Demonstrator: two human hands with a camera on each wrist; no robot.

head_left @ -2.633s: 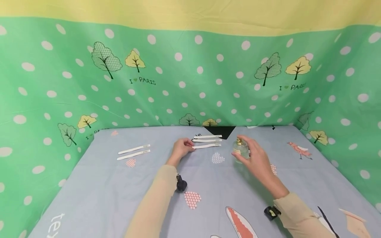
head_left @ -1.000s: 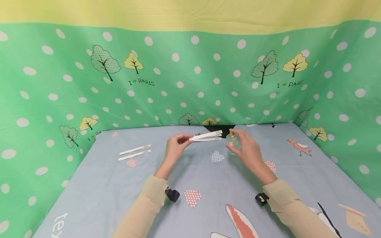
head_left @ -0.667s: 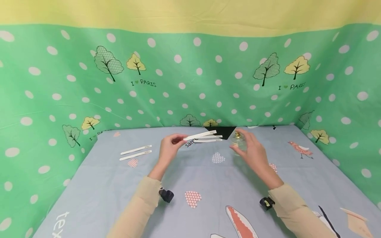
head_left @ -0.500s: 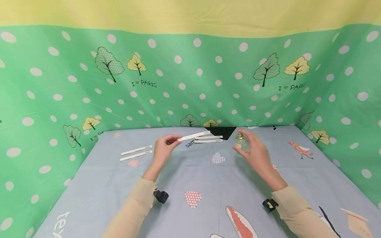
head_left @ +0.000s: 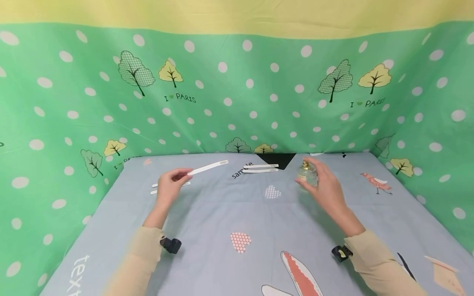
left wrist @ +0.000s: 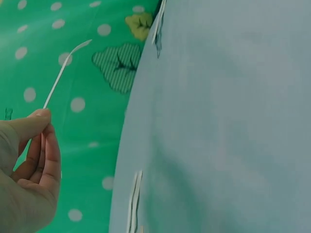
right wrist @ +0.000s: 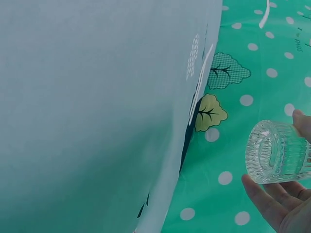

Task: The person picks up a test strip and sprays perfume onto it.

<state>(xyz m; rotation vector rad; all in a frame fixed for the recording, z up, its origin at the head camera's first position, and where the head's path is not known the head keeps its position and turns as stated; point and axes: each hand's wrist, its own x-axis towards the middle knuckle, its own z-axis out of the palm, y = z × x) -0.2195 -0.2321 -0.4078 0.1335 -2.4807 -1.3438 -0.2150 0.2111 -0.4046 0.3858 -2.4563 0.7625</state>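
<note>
My left hand (head_left: 171, 188) pinches one white paper perfume test strip (head_left: 209, 167) by its end, between thumb and fingers. The strip points right and slightly up, with small print on its far end. In the left wrist view this strip (left wrist: 62, 75) bends near its tip. My right hand (head_left: 327, 190) grips a clear glass perfume bottle (head_left: 308, 174) with a gold spray top, upright above the table. Its ribbed glass base (right wrist: 272, 154) shows in the right wrist view. Two more test strips (head_left: 261, 170) lie side by side at the back middle.
Another pair of test strips (head_left: 154, 192) lies on the left, partly hidden behind my left hand. A grey-blue printed cloth (head_left: 207, 222) covers the table. Green dotted curtain (head_left: 207, 90) closes off the back and both sides.
My left hand has taken one strip from the middle group, lifted it and carried it left towards the left pair. My right hand still holds the bottle, now slightly farther right.
</note>
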